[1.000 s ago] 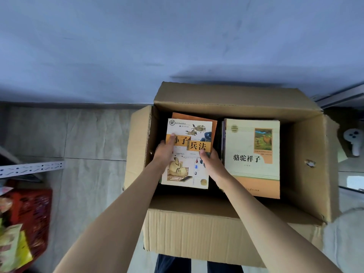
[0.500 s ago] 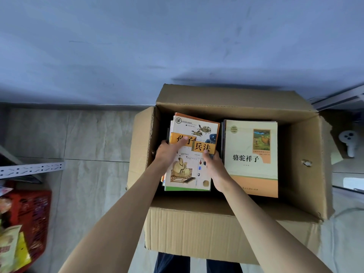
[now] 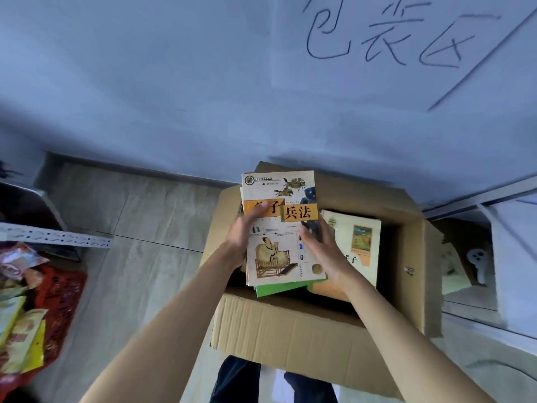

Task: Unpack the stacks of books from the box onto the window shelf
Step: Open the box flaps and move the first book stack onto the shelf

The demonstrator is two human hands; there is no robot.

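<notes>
An open cardboard box [image 3: 290,324] stands on the floor in front of me. Above its left half I hold a stack of books [image 3: 279,228], topped by a white cover with an orange title band; green covers show at its bottom edge. My left hand [image 3: 245,231] grips the stack's left side, thumb on the cover. My right hand [image 3: 319,248] grips its right side. A second stack, topped by a cream book with an orange base [image 3: 360,245], lies in the box's right half, partly hidden by my right hand.
A blue wall [image 3: 174,82] with handwritten characters rises behind the box. A red basket [image 3: 61,298] of snack packets sits at the left under a white metal rail [image 3: 58,237]. A white controller [image 3: 478,263] lies right of the box. My legs show below the box.
Both hands have lifted the left stack up out of the box toward me. The view has tilted up, bringing more wall and its writing into sight.
</notes>
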